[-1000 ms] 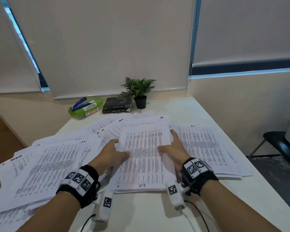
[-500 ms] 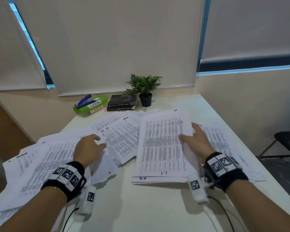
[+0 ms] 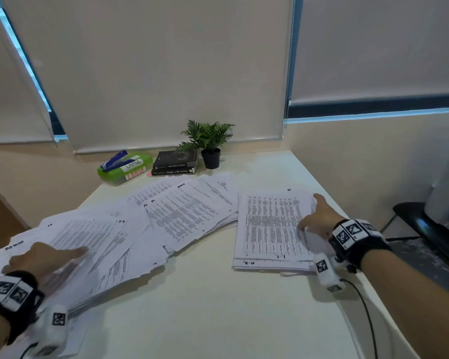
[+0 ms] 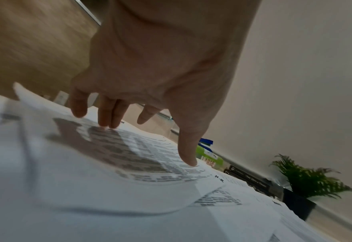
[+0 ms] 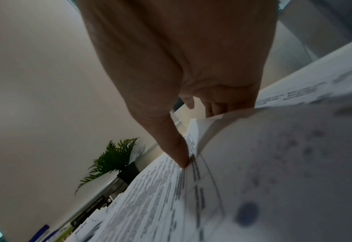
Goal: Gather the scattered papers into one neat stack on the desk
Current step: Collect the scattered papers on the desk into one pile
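A squared-up paper stack (image 3: 270, 229) lies on the right side of the white desk (image 3: 205, 307). My right hand (image 3: 314, 216) holds its right edge: the thumb (image 5: 181, 157) presses on the top sheet, and the other fingers (image 5: 214, 108) sit behind the lifted edge. Scattered printed papers (image 3: 187, 213) fan across the middle and left of the desk. My left hand (image 3: 49, 257) lies on the left heap (image 4: 129, 155), fingers straight and spread, their tips touching the top sheet.
At the back stand a small potted plant (image 3: 210, 143), two dark books (image 3: 174, 164) and a green box with a blue stapler on it (image 3: 125, 167). The desk's right edge runs close to my right wrist. A black chair (image 3: 425, 224) stands beyond that edge.
My right hand has slid the stack to the right, apart from the other sheets. My left hand has left the stack and moved left onto the scattered heap.
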`<state>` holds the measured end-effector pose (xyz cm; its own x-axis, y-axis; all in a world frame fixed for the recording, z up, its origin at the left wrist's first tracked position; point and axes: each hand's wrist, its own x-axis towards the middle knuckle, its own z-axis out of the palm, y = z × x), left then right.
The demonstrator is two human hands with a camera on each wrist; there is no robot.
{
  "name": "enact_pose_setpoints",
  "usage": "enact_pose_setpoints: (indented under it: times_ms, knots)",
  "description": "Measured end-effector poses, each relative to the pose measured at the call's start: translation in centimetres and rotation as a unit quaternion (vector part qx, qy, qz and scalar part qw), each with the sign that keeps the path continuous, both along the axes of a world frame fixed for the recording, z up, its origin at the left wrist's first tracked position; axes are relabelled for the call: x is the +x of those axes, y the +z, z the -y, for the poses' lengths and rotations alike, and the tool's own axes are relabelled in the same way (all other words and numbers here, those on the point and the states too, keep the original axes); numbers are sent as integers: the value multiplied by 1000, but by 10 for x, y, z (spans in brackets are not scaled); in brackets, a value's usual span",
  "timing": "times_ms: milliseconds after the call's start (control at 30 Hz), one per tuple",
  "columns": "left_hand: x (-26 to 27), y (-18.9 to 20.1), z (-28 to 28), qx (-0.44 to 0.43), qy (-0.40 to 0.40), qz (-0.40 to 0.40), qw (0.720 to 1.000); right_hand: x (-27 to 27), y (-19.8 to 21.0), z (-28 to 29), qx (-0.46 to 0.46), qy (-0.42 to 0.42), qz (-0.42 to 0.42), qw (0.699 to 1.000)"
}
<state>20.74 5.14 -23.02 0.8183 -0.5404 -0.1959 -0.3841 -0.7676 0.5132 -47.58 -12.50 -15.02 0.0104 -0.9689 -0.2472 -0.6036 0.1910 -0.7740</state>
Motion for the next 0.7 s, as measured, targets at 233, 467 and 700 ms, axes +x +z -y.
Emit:
enact_pose_setpoints:
  times_ms: [233, 467, 700]
  knots:
    - [-95, 58, -47, 74, -49, 49, 995, 1, -4, -13, -71, -1, -173, 982]
    - [-108, 51, -60, 122, -125, 91, 980, 34, 10, -42, -90, 30, -202, 975]
    - [-155, 63, -55, 130, -202, 122, 963, 163, 40, -104, -153, 229, -98, 956]
